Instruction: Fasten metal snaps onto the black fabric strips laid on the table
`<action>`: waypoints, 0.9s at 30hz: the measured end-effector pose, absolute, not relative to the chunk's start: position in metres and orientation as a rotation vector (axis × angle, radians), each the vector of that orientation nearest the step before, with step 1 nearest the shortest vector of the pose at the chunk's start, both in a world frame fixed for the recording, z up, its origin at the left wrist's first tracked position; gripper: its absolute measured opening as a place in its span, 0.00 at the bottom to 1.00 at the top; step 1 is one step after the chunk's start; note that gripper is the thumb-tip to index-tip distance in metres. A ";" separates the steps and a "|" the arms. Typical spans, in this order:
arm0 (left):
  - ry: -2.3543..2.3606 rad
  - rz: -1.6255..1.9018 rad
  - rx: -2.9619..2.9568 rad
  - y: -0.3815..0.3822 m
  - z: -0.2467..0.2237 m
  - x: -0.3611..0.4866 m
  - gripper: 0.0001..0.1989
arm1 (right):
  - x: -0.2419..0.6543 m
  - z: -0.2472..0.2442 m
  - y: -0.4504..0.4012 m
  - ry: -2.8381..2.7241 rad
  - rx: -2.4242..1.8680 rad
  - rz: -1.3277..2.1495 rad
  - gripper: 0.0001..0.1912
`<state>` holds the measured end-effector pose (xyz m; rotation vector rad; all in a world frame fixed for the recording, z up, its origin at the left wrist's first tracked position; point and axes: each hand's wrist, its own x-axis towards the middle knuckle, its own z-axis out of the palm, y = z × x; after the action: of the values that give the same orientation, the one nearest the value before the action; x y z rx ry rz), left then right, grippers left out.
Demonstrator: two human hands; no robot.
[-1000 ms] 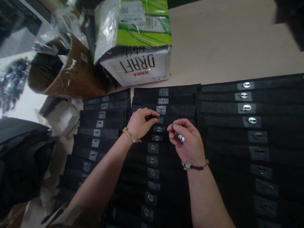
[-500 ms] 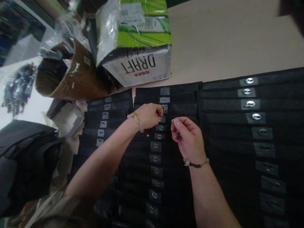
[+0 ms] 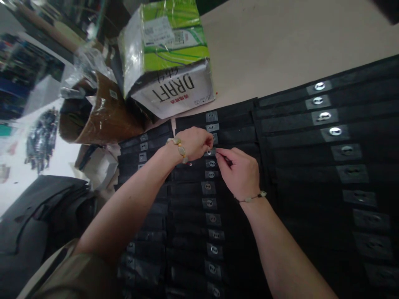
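Observation:
Black fabric pieces (image 3: 237,232) lie overlapped in columns, each bearing a small clear patch (image 3: 207,187); most patches have a round metal disc (image 3: 212,163) on them. At the upper part of the middle column, my left hand (image 3: 195,143) is closed with its fingers curled beside a patch. Thumb and forefinger of my right hand (image 3: 238,170) are pinched together at the right edge of that same patch, close to the left fingertips. A disc (image 3: 209,152) shows between the two hands. What either hand pinches is too small or hidden to make out.
A green and white carton (image 3: 174,89) marked DRAFT stands behind the fabric. Left of it is a brown cardboard container (image 3: 102,112) with plastic wrap and dark material inside. A stack of dark fabric (image 3: 40,216) lies at the lower left.
My right hand has moved up and left to the patch beside my left hand, turning palm down. My left hand stays at nearly the same place. The camera view has tilted a little.

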<state>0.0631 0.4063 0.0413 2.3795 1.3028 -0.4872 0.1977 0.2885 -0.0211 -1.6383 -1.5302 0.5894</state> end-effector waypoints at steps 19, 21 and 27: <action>1.200 -0.215 2.157 0.412 0.032 0.045 0.06 | 0.189 -0.015 0.285 -1.955 -1.835 0.500 0.14; 1.205 -0.286 2.169 0.415 0.035 0.050 0.06 | 0.189 -0.016 0.285 -1.956 -1.833 0.490 0.14; 1.188 -0.396 2.264 0.425 0.038 0.060 0.05 | 0.189 -0.014 0.285 -1.935 -1.858 0.506 0.14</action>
<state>0.0597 0.4255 0.0376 2.2644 1.1883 -0.3960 0.1885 0.2851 -0.0141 -1.8580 -1.9347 0.5055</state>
